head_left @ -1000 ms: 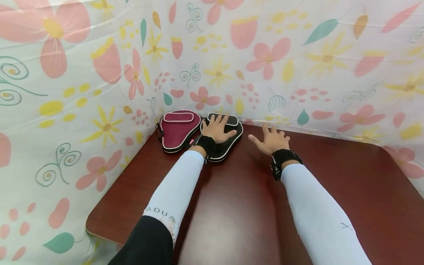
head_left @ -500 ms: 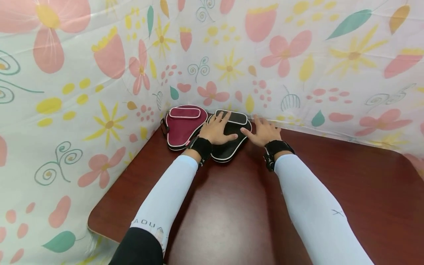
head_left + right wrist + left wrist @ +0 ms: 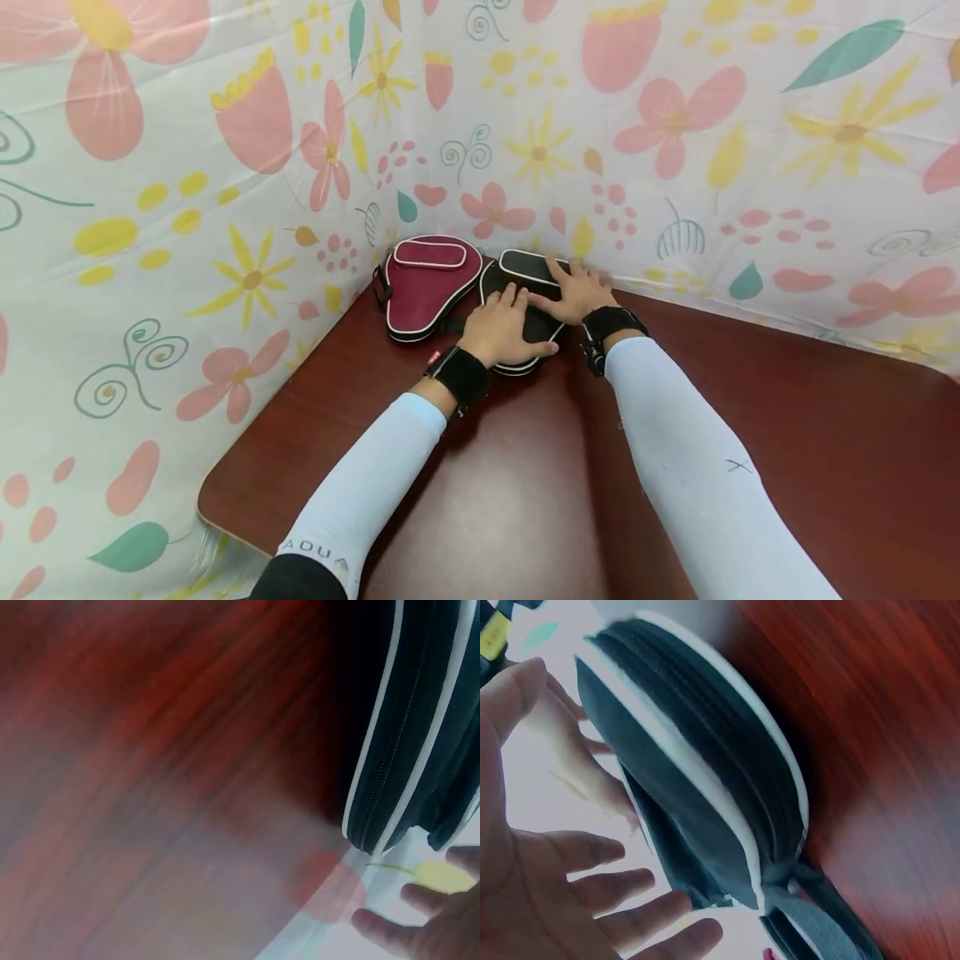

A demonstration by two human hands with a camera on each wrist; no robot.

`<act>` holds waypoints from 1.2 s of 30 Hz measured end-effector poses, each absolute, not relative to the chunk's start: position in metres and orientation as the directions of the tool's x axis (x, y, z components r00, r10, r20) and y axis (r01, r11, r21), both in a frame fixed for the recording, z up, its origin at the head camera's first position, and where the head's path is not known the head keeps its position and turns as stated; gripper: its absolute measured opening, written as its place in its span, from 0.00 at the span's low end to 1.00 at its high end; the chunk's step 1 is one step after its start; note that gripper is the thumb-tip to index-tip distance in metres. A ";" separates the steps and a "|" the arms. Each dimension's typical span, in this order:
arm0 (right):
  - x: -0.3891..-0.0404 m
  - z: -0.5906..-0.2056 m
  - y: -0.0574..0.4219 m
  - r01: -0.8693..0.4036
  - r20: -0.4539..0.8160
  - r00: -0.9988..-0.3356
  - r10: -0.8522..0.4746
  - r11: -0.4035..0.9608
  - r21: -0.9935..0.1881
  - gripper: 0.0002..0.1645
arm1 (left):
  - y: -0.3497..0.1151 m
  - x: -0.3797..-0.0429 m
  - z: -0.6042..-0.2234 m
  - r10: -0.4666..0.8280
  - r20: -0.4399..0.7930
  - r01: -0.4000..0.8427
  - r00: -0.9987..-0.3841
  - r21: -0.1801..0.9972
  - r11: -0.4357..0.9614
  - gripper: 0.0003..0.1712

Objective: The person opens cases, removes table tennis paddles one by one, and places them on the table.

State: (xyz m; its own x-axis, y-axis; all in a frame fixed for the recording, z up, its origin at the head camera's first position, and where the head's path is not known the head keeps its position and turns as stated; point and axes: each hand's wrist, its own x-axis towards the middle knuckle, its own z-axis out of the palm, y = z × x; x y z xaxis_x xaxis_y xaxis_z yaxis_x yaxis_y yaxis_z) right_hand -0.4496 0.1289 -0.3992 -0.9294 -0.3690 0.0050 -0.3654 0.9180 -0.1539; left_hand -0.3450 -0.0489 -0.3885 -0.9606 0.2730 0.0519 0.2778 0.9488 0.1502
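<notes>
A black table tennis paddle case (image 3: 519,267) with white piping lies flat at the back of the table. Over its narrower near part is my left hand (image 3: 498,332), fingers spread. My right hand (image 3: 579,296) reaches over the case's upper right side, fingers stretched across the pocket's right end. The left wrist view shows the case's zipped edge (image 3: 705,727) and a gap between it and my left hand's fingers (image 3: 641,911). In the right wrist view the zipped side (image 3: 401,727) stands above my right fingertips (image 3: 382,930). Whether either palm touches the case, I cannot tell.
A maroon paddle case (image 3: 426,292) of the same shape lies just left of the black one, a dark strap at its left side. The brown table (image 3: 697,392) ends at a flower-patterned curtain (image 3: 675,200) behind and to the left.
My right hand has come leftward from the bare table to over the black case. My left hand has drawn back from the pocket towards the near end. The head view has shifted slightly.
</notes>
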 end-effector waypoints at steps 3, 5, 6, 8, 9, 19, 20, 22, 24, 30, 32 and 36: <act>-0.452 -0.399 0.127 -0.388 -0.045 -0.914 -0.403 0.902 -0.190 0.57 | -0.045 -0.341 -0.389 0.280 0.048 0.285 -0.959 0.158 0.946 0.62; -0.454 -0.400 0.125 -0.410 -0.052 -0.902 -0.428 0.889 -0.204 0.55 | -0.044 -0.341 -0.390 0.280 0.052 0.285 -0.959 0.164 0.944 0.60; -0.456 -0.401 0.124 -0.423 -0.049 -0.896 -0.441 0.882 -0.209 0.56 | -0.044 -0.341 -0.391 0.277 0.055 0.282 -0.959 0.163 0.945 0.59; -0.457 -0.403 0.124 -0.445 -0.041 -0.885 -0.464 0.869 -0.218 0.56 | -0.043 -0.341 -0.392 0.271 0.057 0.277 -0.961 0.179 0.944 0.58; -0.458 -0.404 0.123 -0.454 -0.037 -0.880 -0.473 0.863 -0.220 0.57 | -0.042 -0.341 -0.393 0.266 0.055 0.271 -0.962 0.190 0.944 0.58; -0.459 -0.405 0.120 -0.463 -0.031 -0.873 -0.486 0.848 -0.258 0.60 | -0.041 -0.343 -0.398 0.251 0.023 0.249 -0.968 0.227 0.942 0.50; -0.459 -0.405 0.119 -0.468 -0.028 -0.871 -0.490 0.846 -0.255 0.59 | -0.041 -0.343 -0.398 0.250 0.024 0.249 -0.968 0.226 0.942 0.50; -0.459 -0.404 0.120 -0.475 -0.024 -0.868 -0.495 0.845 -0.248 0.59 | -0.041 -0.344 -0.397 0.250 0.025 0.249 -0.968 0.227 0.942 0.51; -0.457 -0.402 0.123 -0.477 -0.024 -0.867 -0.497 0.844 -0.246 0.59 | -0.038 -0.344 -0.397 0.250 0.024 0.248 -0.968 0.229 0.941 0.52; -0.452 -0.401 0.133 -0.481 -0.025 -0.865 -0.501 0.842 -0.243 0.58 | -0.033 -0.342 -0.398 0.260 0.025 0.258 -0.965 0.250 0.933 0.56; -0.451 -0.402 0.135 -0.497 -0.019 -0.857 -0.516 0.834 -0.238 0.58 | -0.031 -0.339 -0.398 0.262 0.026 0.260 -0.965 0.249 0.933 0.56; -0.450 -0.404 0.134 -0.537 -0.014 -0.832 -0.555 0.811 -0.232 0.61 | -0.030 -0.332 -0.398 0.245 0.022 0.243 -0.969 0.229 0.943 0.56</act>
